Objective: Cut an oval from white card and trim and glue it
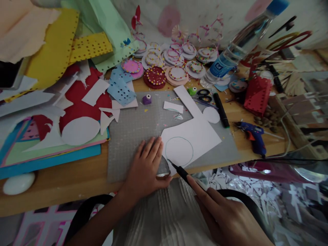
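Note:
A white card sheet [198, 131] with a greenish circle [179, 137] drawn on it lies on the grey cutting mat [130, 126]. My left hand [145, 167] is spread flat on the mat, its fingertips at the card's left edge and its thumb by the lower corner. My right hand [220, 212] is closed around a slim black craft knife [183, 173]. The knife's pointed tip touches the card near the lower left of the drawn circle. A small white disc [211, 114] and a black marker [220, 110] lie just beyond the card.
Scissors [204, 95], a purple punch [147, 99] and a blue glue gun [252, 136] lie around the mat. Decorated discs [155, 77] and a water bottle [222, 65] stand behind. Coloured paper [51, 153] is piled left. Paper scraps [253, 191] fill a bag below right.

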The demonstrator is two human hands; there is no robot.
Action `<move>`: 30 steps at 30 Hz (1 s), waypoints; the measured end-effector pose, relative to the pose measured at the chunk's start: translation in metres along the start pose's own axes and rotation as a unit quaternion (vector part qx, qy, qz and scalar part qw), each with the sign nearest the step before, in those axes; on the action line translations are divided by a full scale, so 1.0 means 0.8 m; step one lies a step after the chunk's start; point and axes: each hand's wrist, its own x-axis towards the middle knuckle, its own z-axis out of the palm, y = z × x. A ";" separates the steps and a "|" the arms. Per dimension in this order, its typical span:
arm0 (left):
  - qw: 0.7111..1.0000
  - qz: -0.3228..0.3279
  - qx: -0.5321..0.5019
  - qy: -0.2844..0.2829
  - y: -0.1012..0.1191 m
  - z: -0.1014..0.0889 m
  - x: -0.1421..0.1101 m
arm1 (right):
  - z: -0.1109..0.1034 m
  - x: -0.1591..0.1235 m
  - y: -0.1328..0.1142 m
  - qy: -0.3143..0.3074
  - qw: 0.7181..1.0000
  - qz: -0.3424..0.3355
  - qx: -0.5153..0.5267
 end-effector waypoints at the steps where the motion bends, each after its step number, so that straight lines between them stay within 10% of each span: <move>1: 1.000 0.000 -0.001 0.002 0.000 0.000 0.000 | -0.002 0.000 0.002 -0.005 1.000 -0.005 -0.001; 11: 1.000 0.001 -0.019 0.006 -0.002 0.000 0.000 | -0.038 0.001 0.029 -0.034 0.998 -0.002 0.053; 21: 0.996 0.041 0.027 -0.074 -0.067 -0.061 -0.004 | -0.086 0.018 0.108 0.106 0.994 0.023 -0.026; 30: 0.988 0.127 0.030 -0.087 -0.036 -0.026 0.017 | -0.068 0.060 0.107 0.045 0.998 -0.026 0.036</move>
